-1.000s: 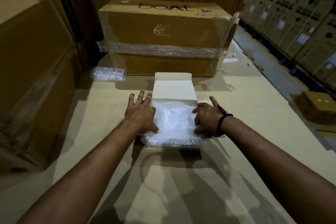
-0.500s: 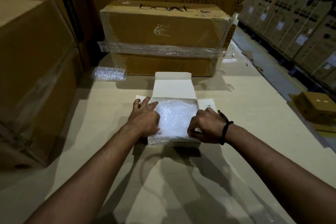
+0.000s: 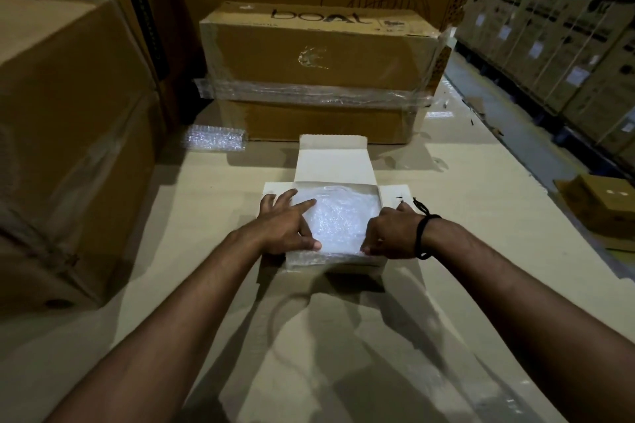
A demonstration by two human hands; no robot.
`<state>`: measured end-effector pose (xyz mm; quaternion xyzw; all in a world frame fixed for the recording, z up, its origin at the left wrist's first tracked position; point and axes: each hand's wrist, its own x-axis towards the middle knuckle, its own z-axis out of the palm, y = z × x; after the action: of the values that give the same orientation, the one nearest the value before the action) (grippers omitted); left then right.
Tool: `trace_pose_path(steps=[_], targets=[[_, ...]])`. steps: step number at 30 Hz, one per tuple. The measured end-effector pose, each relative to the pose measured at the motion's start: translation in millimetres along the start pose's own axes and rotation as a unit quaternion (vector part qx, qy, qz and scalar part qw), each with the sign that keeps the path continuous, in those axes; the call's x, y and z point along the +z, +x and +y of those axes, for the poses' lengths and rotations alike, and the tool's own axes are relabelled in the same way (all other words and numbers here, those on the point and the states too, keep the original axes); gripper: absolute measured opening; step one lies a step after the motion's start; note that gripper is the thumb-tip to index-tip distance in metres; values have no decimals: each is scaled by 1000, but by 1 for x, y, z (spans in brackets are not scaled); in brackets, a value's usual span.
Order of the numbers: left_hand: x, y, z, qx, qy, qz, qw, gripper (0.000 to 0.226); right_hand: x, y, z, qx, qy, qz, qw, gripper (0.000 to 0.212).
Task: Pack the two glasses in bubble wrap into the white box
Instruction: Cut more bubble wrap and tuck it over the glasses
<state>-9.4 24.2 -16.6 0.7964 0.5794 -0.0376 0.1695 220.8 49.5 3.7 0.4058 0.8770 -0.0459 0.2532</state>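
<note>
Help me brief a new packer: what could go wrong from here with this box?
The bubble wrap spills over the near-left rim of the white box; the lid may jam on it. The left hand and right hand push on the bundle; too much force might crack glass. A bubble-wrap roll lies outside, and the box looks full already.

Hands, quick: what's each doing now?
Left hand: open, pressing the bubble wrap in the white box.
Right hand: curled at the wrap's edge; grip cannot be told.

Matt white card box (image 3: 335, 161); glossy plastic bubble wrap (image 3: 338, 216).
</note>
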Motion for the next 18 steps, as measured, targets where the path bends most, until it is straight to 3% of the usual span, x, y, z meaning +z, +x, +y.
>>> trace_pose_path(steps=[5, 8, 14, 18], targets=[[1, -2, 15, -48, 120, 107, 986, 32, -2, 6, -3, 15, 11, 44, 999, 19], [7, 2, 31, 2, 189, 165, 968, 27, -2, 4, -2, 23, 80, 26, 996, 19], [13, 7, 29, 11, 129, 115, 985, 20, -10, -5, -6, 7, 107, 33, 994, 28], [12, 9, 20, 20, 72, 83, 994, 30, -11, -13, -9, -29, 102, 30, 994, 28]])
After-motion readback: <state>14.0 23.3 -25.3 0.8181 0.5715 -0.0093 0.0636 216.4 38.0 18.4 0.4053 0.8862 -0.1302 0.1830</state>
